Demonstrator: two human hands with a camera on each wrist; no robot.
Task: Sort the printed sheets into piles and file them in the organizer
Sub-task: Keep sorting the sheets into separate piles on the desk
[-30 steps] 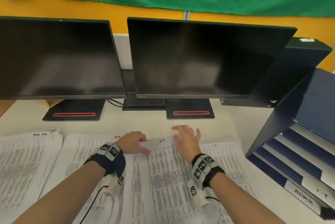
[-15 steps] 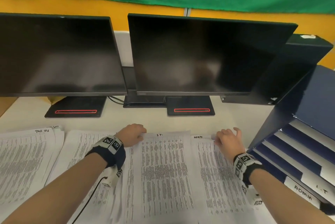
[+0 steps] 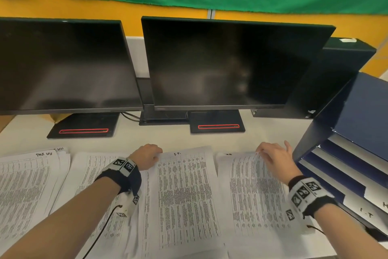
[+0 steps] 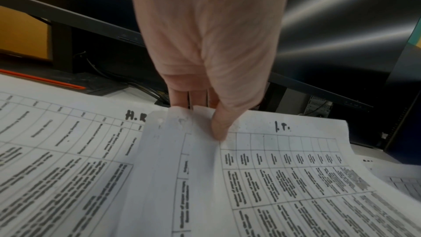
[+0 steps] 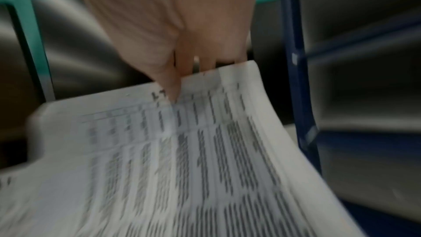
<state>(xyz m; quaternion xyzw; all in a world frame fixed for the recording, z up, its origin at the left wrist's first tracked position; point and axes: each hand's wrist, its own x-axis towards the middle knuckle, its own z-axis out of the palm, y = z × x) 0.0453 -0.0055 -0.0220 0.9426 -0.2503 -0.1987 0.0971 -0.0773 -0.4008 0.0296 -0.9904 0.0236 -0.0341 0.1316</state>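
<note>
Your left hand (image 3: pixel 147 157) pinches the top left corner of the sheets headed "I.T." (image 3: pixel 184 195); the left wrist view shows your thumb (image 4: pixel 218 129) pressed on top of the page and the other fingers (image 4: pixel 180 98) curled under its far edge, which is lifted and folded over slightly. Just to the left of that pile lies another, headed "H.R" (image 4: pixel 63 150), partly under your left forearm. Your right hand (image 3: pixel 275 160) grasps the top right corner of the rightmost pile (image 3: pixel 252 195): in the right wrist view the thumb (image 5: pixel 169 86) sits on the printed face and the fingers (image 5: pixel 205 55) go beneath the far edge, with the corner raised off the worktop (image 3: pixel 262 132). That view is blurred, so its heading cannot be read. A fourth pile (image 3: pixel 25 185) lies at the far left, its heading handwritten but hard to make out. All four piles sit side by side along the near edge of the worktop, in front of two dark monitors (image 3: pixel 220 65). The dark blue organizer (image 3: pixel 357 124) stands at the right, just beside your right hand, its slots stepped one above another; the labels showing read "I.T" (image 3: pixel 366 215) and part of an "H". A dark box (image 3: pixel 340 74) stands behind the organizer
</note>
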